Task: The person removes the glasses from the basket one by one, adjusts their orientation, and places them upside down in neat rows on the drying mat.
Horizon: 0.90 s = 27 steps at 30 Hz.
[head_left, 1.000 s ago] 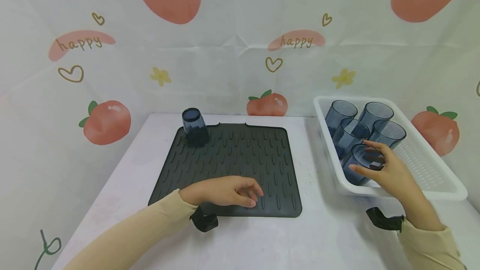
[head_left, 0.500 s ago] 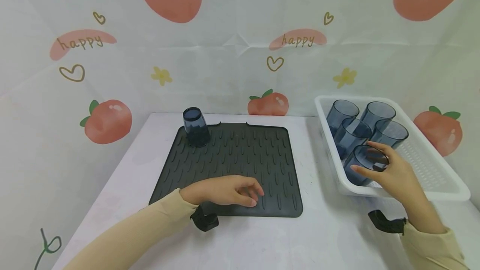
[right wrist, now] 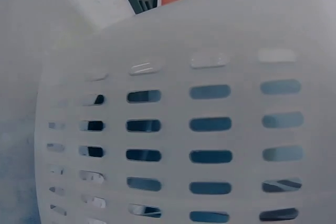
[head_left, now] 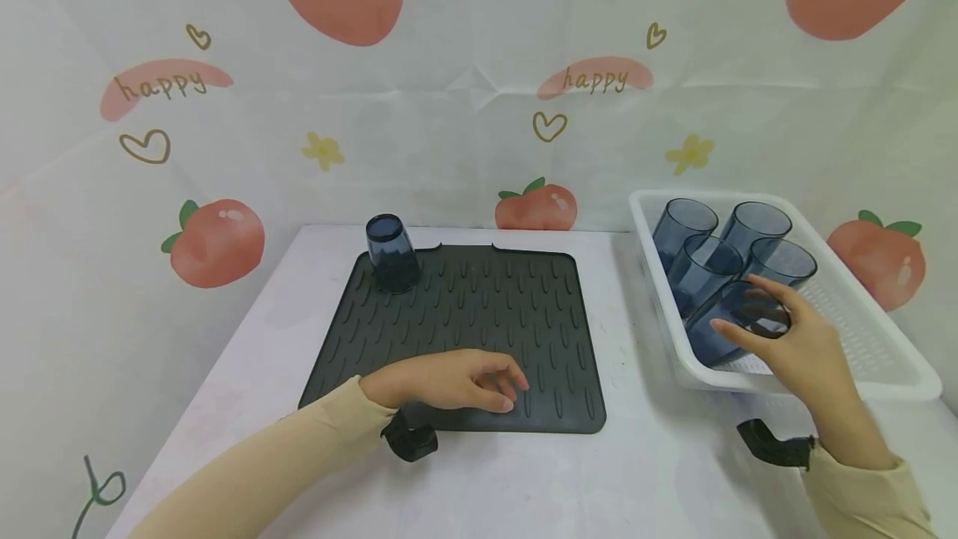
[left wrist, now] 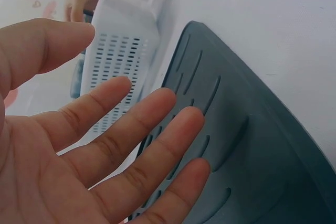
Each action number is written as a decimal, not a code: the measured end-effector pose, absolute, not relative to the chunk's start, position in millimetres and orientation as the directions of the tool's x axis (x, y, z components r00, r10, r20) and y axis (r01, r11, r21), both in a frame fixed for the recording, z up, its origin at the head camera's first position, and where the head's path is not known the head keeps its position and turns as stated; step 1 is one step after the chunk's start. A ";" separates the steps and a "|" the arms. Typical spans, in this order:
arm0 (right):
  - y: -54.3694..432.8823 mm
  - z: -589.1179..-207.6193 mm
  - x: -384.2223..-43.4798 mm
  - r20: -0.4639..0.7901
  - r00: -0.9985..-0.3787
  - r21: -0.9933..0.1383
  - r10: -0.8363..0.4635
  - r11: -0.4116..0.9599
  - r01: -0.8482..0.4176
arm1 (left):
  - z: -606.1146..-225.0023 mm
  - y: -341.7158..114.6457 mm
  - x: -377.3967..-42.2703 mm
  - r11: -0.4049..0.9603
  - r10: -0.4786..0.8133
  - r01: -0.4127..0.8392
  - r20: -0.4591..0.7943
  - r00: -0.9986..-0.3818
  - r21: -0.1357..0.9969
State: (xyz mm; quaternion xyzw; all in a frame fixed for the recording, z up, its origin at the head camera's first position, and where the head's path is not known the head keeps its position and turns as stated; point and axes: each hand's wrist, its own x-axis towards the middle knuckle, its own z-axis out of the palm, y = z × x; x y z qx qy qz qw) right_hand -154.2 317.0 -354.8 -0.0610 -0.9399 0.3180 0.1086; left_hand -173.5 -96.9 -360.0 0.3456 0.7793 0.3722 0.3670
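Observation:
In the head view my right hand holds a blue-tinted drinking glass by its rim end, thumb on one side and fingers on the other. That glass leans toward the right inside a white plastic basket. Several matching glasses stand mouth up behind it. My left hand hovers over the near part of a black ridged drying mat, fingers loosely spread and holding nothing, as the left wrist view also shows. At the mat's far left corner another glass stands upside down. The basket's slotted wall hides the held glass's grip in the right wrist view.
The basket stands at the right of a white table, with its raised rim around the glasses. Behind the table hangs a white backdrop printed with fruit and hearts. A black strap mount sits on the right wrist.
The glass in my right hand has tilted further, its rim moving right and slightly up. The right hand has shifted a little to the right. My left hand stays put.

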 end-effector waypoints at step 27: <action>302.7 -320.8 -145.1 0.376 -0.767 -0.911 0.520 0.359 -0.203 | -357.5 -94.9 -173.4 0.489 0.812 0.272 -0.318 -0.489 0.829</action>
